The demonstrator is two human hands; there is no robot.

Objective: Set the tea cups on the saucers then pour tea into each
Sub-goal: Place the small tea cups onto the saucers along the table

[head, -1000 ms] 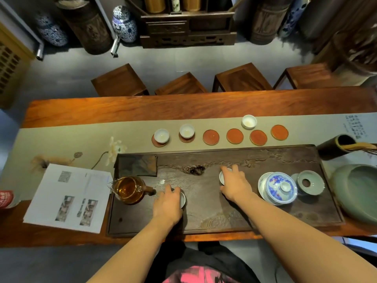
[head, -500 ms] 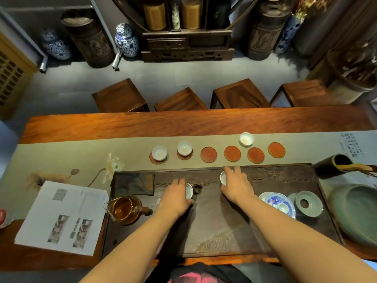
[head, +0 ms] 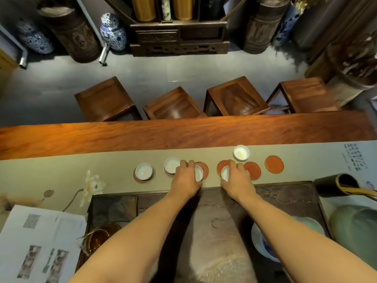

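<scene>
Across mid-frame, a wooden table (head: 183, 135) is spanned by a beige runner (head: 61, 170) lined with orange saucers (head: 274, 164). Centre frame, one white tea cup (head: 198, 173) is gripped by the left hand (head: 185, 178) over a saucer, another cup (head: 225, 173) by the right hand (head: 237, 178).

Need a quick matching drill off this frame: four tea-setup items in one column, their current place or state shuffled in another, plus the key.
1. far-left cup
2. cup in left hand
3. lone cup
4. far-right saucer

A. bare, no cup
B. seated on a saucer, no hand on it
C. on the runner behind the saucer row
D. gripped, over the third saucer

Pairs: 1-B, 2-D, 3-C, 4-A
</scene>
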